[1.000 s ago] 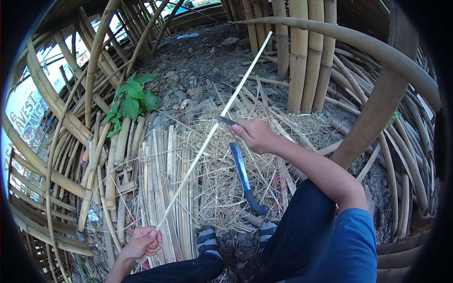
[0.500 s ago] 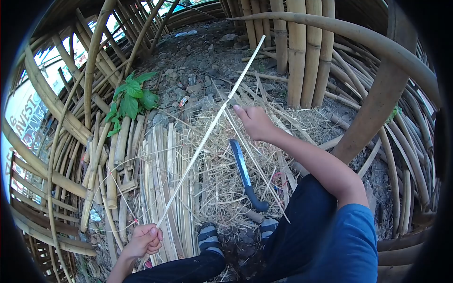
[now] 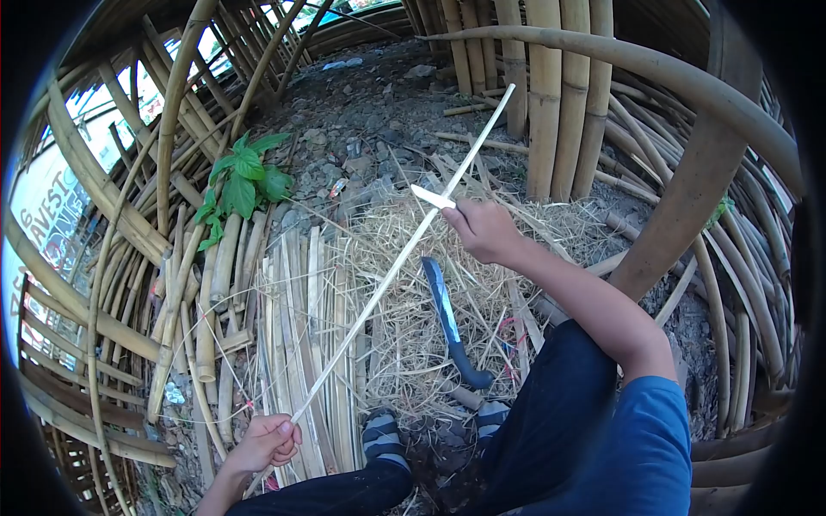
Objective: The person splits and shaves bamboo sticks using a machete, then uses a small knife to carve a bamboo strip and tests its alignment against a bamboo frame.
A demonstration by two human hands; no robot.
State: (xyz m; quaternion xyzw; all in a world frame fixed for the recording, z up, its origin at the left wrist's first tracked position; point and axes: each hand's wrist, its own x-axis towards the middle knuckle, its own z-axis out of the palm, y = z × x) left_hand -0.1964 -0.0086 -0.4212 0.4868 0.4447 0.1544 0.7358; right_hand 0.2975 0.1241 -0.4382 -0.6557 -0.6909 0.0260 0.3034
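A long, pale bamboo strip [image 3: 379,292] runs diagonally from the lower left to the upper middle. My left hand [image 3: 270,442] is closed round its lower end. Farther up, my right hand [image 3: 483,229] is closed on a knife, whose light blade [image 3: 432,197] lies across the strip. The knife's handle is hidden in my fingers. A machete [image 3: 443,308] with a dark curved handle lies on the heap of shavings [image 3: 396,344] between the hands and my feet.
Split bamboo slats [image 3: 297,344] lie at the left of the shavings. A green plant [image 3: 245,179] grows beyond them. Upright bamboo poles [image 3: 544,112] stand at the back, a thick slanting post [image 3: 680,206] at the right, and stacked bamboo on both sides.
My right hand has moved a little right and down, and the knife blade now shows across the strip. The strip's far end has shifted right. My left hand has barely moved.
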